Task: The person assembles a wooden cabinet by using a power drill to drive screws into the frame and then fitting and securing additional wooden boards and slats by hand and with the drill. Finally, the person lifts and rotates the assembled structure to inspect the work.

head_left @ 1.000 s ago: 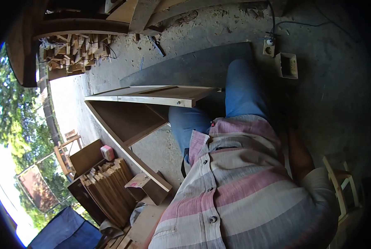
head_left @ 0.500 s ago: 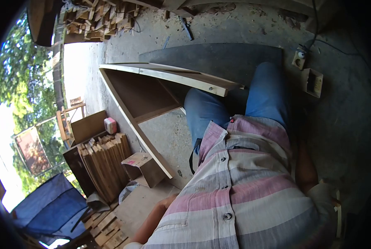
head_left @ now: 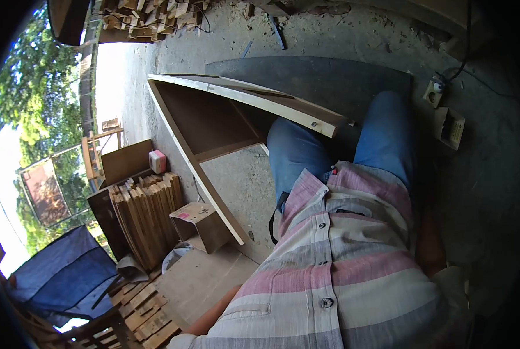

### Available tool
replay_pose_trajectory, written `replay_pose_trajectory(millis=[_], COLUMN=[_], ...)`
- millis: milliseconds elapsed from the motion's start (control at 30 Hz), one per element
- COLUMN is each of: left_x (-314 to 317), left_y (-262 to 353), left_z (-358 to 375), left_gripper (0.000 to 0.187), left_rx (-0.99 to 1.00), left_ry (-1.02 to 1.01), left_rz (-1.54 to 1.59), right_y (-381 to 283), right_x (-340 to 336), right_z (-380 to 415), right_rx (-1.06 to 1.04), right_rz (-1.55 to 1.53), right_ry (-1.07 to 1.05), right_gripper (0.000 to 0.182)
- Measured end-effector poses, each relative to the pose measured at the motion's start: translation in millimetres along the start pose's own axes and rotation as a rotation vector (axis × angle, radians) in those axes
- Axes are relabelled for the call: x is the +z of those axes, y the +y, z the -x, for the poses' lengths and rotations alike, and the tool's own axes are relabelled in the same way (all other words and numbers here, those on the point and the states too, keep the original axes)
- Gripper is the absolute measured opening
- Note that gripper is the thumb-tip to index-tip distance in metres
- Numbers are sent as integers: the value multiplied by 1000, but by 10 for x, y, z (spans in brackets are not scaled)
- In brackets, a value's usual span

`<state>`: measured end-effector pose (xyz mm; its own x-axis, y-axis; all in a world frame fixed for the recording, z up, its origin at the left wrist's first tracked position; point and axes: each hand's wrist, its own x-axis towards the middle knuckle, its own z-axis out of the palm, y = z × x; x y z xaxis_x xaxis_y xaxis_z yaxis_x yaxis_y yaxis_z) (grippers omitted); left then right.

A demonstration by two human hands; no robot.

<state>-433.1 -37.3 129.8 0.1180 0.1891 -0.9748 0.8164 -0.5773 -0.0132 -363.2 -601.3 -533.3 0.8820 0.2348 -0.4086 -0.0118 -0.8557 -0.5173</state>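
Neither of my hands shows. My left forearm (head_left: 220, 310) runs behind the striped shirt (head_left: 297, 267), which hides the hand. On the other side my right forearm (head_left: 430, 241) lies in deep shadow against my hip, its hand out of sight. In front of my legs stands a wooden frame with brown panels (head_left: 204, 122), its two sides meeting at a far corner in a V. One pale rail (head_left: 260, 102) ends near my left knee with a small dark round spot on it. The other rail (head_left: 199, 168) slants toward the cardboard box (head_left: 204, 230).
A dark mat (head_left: 306, 72) lies under my feet. To the right are a socket block (head_left: 433, 93) with a cable and a small open box (head_left: 449, 129). Stacked wood strips (head_left: 146, 215), a blue sheet (head_left: 68, 273) and slatted wood (head_left: 149, 314) stand left. Scrap wood (head_left: 155, 17) is piled beyond.
The view has shifted slightly, so the frame and my legs appear a little farther right. Less of my left arm shows near the wrist. The wooden frame keeps its shape.
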Motion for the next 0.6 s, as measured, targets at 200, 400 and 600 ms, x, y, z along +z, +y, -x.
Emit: replay_pose_trajectory(millis=[200,400,600], left_x=[-300,-230,-210], left_y=[188,253,175], left_z=[-315,-430,-253], left_gripper=[45,47,50], left_rx=[48,73,59], left_ry=[-121,-250,-288], left_rz=[-102,-135,-158], right_y=[-389,-629,-313], right_x=[-224,-525,-521], right_z=[-642,-853,-1039], right_rx=[106,161,150], right_rz=[60,150,169], right_ry=[41,32,35], right_gripper=[56,57,57])
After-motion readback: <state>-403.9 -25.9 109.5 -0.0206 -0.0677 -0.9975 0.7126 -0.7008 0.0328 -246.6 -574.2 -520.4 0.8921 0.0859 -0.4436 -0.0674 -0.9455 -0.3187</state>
